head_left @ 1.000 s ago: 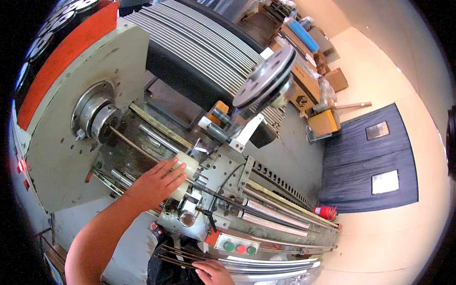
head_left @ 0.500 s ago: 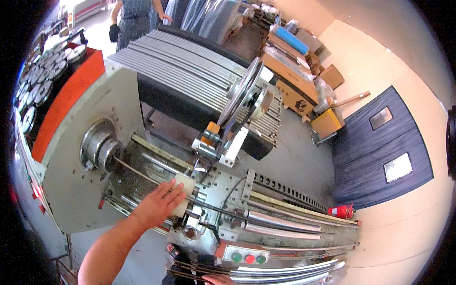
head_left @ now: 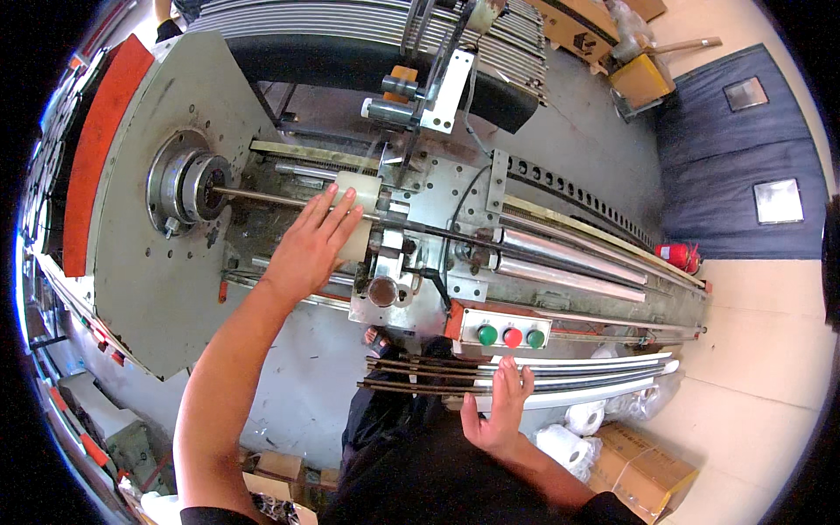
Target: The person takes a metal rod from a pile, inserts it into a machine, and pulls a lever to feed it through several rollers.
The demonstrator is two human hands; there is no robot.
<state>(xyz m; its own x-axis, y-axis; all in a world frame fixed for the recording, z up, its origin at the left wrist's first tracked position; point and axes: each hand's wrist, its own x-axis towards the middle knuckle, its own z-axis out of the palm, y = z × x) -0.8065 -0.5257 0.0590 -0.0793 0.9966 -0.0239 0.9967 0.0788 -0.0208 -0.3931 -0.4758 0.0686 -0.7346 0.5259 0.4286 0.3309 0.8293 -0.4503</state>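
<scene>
My left hand (head_left: 317, 234) lies with straight fingers across a pale cream block (head_left: 359, 185), palm down. Under the block runs a thin metal rod (head_left: 262, 197), which enters the round steel chuck (head_left: 208, 186) of the grey machine housing. Just right of the block is the metal carriage (head_left: 437, 197) with its clamp parts. My right hand (head_left: 499, 416) is raised below the push-button box (head_left: 500, 332), fingers apart and nothing seen in it. Its fingertips overlap a bundle of dark rods and pale tubes (head_left: 577, 378); contact cannot be told.
A rack of grey bars (head_left: 297, 19) stands beyond the machine. Two silver tubes (head_left: 569, 262) extend along the bed to the right. A red fire extinguisher (head_left: 678, 256) sits by the wall. Cardboard boxes (head_left: 643, 464) and wrapped white rolls (head_left: 564, 448) lie at lower right.
The view has tilted down, so the machine appears higher. My right hand has risen from the lower edge to beneath the button box. My left hand stays on the pale block.
</scene>
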